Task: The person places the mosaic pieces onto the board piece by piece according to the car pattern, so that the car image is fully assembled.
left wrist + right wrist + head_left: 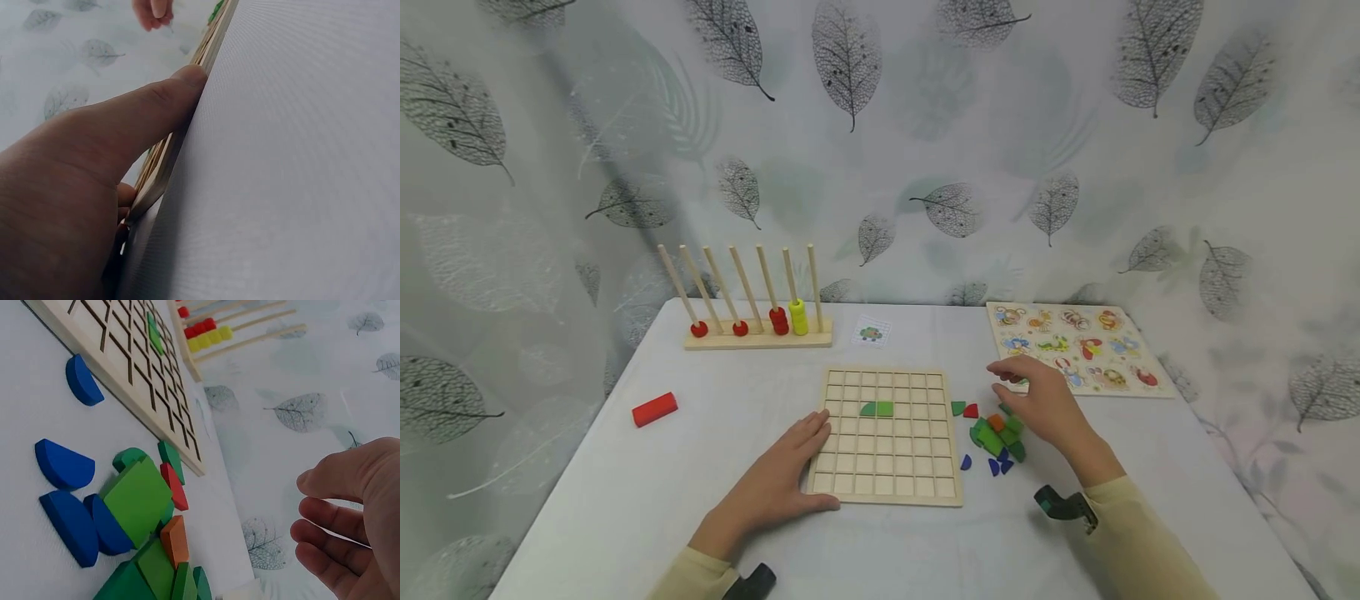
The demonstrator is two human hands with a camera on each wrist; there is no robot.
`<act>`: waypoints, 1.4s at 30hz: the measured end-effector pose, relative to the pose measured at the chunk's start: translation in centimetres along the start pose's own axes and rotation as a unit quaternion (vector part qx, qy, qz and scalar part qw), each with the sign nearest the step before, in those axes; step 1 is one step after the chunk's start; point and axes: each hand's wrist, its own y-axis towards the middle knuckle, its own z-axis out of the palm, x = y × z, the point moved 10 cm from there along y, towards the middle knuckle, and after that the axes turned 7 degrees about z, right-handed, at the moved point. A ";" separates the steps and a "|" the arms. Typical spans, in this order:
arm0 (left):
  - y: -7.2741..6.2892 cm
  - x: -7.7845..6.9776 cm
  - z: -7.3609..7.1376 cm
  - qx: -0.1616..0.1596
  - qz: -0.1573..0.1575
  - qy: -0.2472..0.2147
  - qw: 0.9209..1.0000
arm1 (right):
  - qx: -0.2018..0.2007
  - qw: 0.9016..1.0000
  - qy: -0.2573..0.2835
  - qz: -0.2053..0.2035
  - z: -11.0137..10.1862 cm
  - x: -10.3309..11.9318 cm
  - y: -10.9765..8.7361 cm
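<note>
A square wooden grid board (904, 463) lies on the white table. In its cells sit a dark green rounded piece (868, 409) and a light green square (885, 409), side by side. My left hand (781, 475) rests at the board's lower left corner, its thumb along the front edge and its fingers by the left side. Over the loose pieces at the board's right hovers my right hand (1047, 406), thumb and fingers apart with nothing between them. Below it lie green blocks (139, 497), an orange piece (175, 540), a red piece (174, 486) and several blue half-rounds (65, 464).
Behind the board at left stands a wooden peg rack (760, 340) with red and yellow beads. A small picture card (871, 332) lies beside it. An insect puzzle board (1120, 384) is at back right. At far left lies a red cylinder (655, 410).
</note>
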 end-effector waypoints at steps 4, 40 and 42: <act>0.0 0.0 0.0 0.000 0.000 0.007 1.000 | 0.003 1.000 -0.007 0.011 -0.3 -1.1 -0.5; -0.1 0.2 0.2 0.015 -0.013 0.013 1.000 | 0.086 0.993 -0.036 0.078 2.8 -7.3 -2.3; -0.1 0.2 0.2 0.016 -0.015 0.011 1.000 | 0.081 0.993 -0.040 0.073 2.9 -7.3 -2.3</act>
